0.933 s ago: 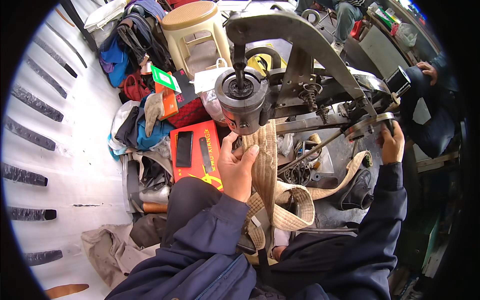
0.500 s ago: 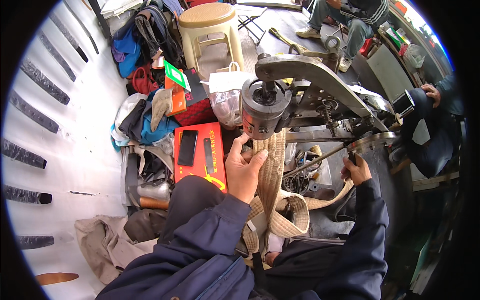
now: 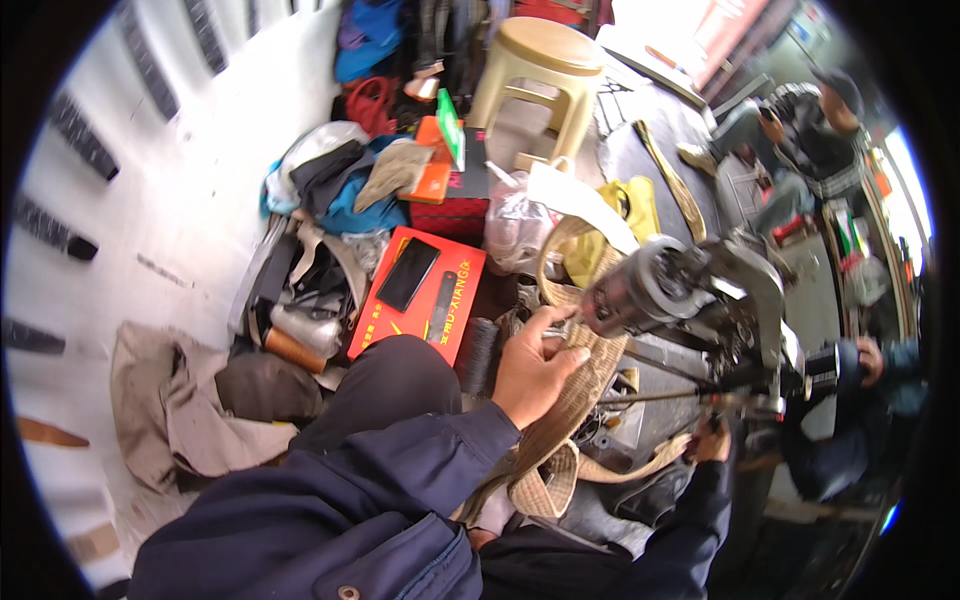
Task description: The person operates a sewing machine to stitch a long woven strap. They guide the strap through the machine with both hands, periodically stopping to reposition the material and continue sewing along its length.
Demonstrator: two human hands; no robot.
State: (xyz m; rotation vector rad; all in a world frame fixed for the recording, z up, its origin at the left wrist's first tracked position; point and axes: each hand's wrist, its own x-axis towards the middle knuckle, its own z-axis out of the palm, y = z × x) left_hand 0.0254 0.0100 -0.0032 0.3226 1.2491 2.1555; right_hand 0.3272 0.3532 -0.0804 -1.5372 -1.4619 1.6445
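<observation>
A tan woven webbing strap point(image 3: 580, 385) runs under the dark round head point(image 3: 640, 290) of a hand-cranked sewing machine. My left hand point(image 3: 535, 372) grips the strap's left edge right beside the head, thumb on top; the fingertips under it are hidden. Beyond the head the strap curls up in a loop point(image 3: 550, 262), and nearer me another folded length point(image 3: 548, 485) hangs down by my legs. Low on the machine's right side, my right hand point(image 3: 712, 440) is closed round the dark crank handle by the wheel point(image 3: 745, 404). Its fingers are partly blurred.
Left of the machine, a red box point(image 3: 463, 290) carries a black phone point(image 3: 409, 274) and a flat dark tool. Behind are a plastic bag point(image 3: 518, 225), a yellow bag point(image 3: 625, 215) and a beige stool point(image 3: 550, 50). Two people sit at the right, one close to the machine.
My view has swung round, so the machine appears farther right and tilted. The crank handle and my right hand sit lower against the wheel. My left hand stays on the strap.
</observation>
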